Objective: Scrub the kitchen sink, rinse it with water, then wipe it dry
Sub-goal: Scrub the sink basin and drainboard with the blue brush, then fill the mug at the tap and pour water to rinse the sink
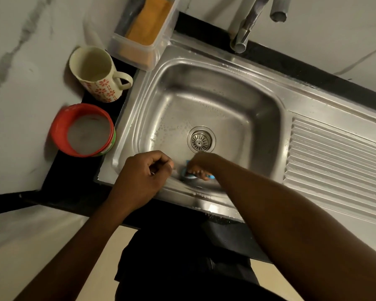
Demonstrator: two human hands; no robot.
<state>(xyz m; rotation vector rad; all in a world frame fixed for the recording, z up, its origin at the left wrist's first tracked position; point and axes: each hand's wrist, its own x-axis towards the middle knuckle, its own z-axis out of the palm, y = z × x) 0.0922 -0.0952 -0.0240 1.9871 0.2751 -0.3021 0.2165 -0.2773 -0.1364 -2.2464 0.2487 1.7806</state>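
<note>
Scrubbing, by all signs: first step of the three, and probably not yet finished. Presses a blue scrubber (pixel 188 175) with the right hand (pixel 201 165) against the near wall of the sink (pixel 204 83), just on the near side of the drain (pixel 201 140). Grips it from above, fingertips (pixel 204 176) curled over its edge; blurred, so likely in mid stroke. Reaches in with the right forearm slanted from the near right of the drain, wrist bent downward into the basin.

Rests the left hand (pixel 148 172) on the sink's rim, to the near left of the drain, closed in a loose fist with thumb against forefinger and nothing to see inside it. Just beside the scrubber, not touching it.

Shows foam and droplets on the floor left of the drain, and little on the walls far and right of it. So, as a judgement, calls next for carrying the strokes around to those sides, with firm pressure in the corners, before any rinsing. No water from the tap (pixel 245 29) far beyond the drain: rinse not begun.

Orange cloth (pixel 150 20) in a clear box (pixel 137 55) to the far left of the drain, maybe for drying, only a guess. Mug (pixel 96 77) and red bowl (pixel 59 129) left of the drain, well apart from both hands.
</note>
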